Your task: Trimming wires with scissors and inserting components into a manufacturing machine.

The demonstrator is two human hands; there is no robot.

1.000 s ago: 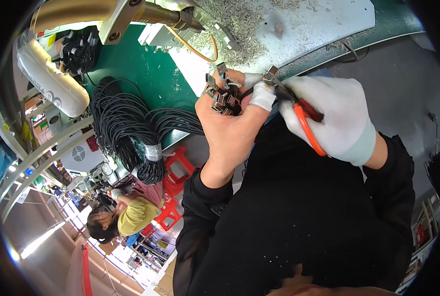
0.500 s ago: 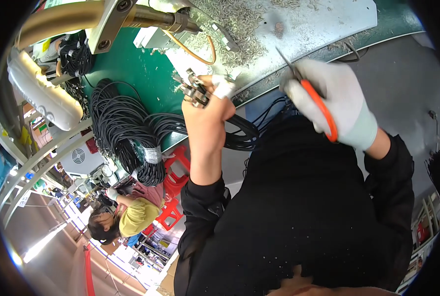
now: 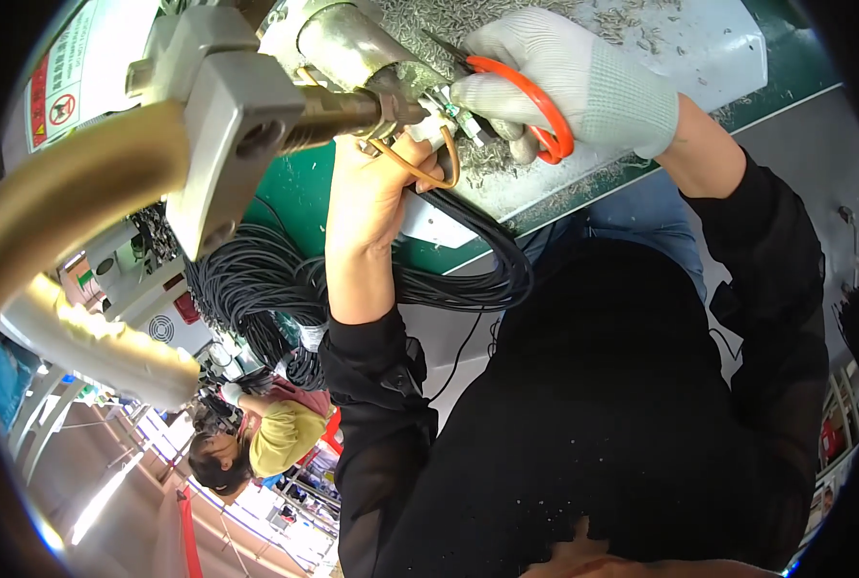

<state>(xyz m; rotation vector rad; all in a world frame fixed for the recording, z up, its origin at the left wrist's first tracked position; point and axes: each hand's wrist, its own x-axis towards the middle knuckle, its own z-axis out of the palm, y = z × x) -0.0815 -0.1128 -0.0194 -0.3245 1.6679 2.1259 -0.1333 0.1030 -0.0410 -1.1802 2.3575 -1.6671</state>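
My left hand (image 3: 376, 188), with white covers on its fingertips, is closed on several black cables (image 3: 487, 226) with metal connector ends. A connector (image 3: 466, 118) with a green part sticks out from its fingers. My right hand (image 3: 555, 77), in a white knitted glove, has orange-handled scissors (image 3: 542, 106) looped around it. The blades point up and left, away from the cables. Its gloved thumb and fingertips are at the connector, and seem to touch it. The left fingertips are partly hidden behind a bent copper-coloured tube.
A metal nozzle (image 3: 352, 118) on a bracket hangs close to my left hand. Small metal scraps (image 3: 632, 34) litter the pale board (image 3: 718, 58) on the green table. Coiled black cable (image 3: 246, 279) lies at the left. Farther left, a co-worker in yellow (image 3: 290, 433) sits.
My right hand has moved left and up with the scissors to meet my left hand at the connectors. The view has shifted, so the nozzle now looks larger and nearer.
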